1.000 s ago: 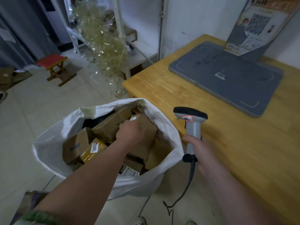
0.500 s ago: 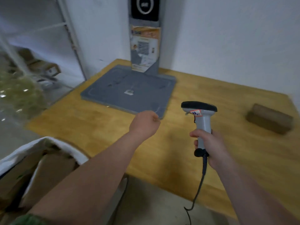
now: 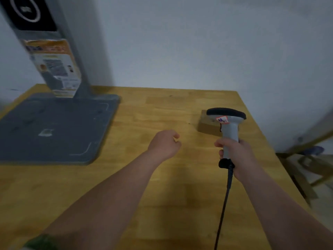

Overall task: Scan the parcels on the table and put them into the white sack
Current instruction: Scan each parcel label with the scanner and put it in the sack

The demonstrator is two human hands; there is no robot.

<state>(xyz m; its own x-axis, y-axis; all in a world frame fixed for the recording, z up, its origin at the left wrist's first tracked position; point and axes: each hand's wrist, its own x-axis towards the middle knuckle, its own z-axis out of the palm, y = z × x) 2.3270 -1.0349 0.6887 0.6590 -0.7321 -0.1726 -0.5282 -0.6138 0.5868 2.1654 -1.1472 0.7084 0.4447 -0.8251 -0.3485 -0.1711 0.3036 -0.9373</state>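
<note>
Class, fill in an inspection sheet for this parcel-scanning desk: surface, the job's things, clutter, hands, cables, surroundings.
Surface: wooden table, set against the wall.
Job's things: one brown parcel lies toward the table's far right, partly hidden behind the scanner; white sack not in view.
Clutter: grey stand, its flat base on the table's left, its upright post bearing a printed notice.
Hands: left hand hovers over the table, fingers loosely curled, holding nothing; right hand grips the scanner's handle, held upright.
Cables: black cable runs from the scanner's butt out of the bottom of the picture.
Surroundings: plain wall behind; blurred wooden frames beyond the table's right edge.
</note>
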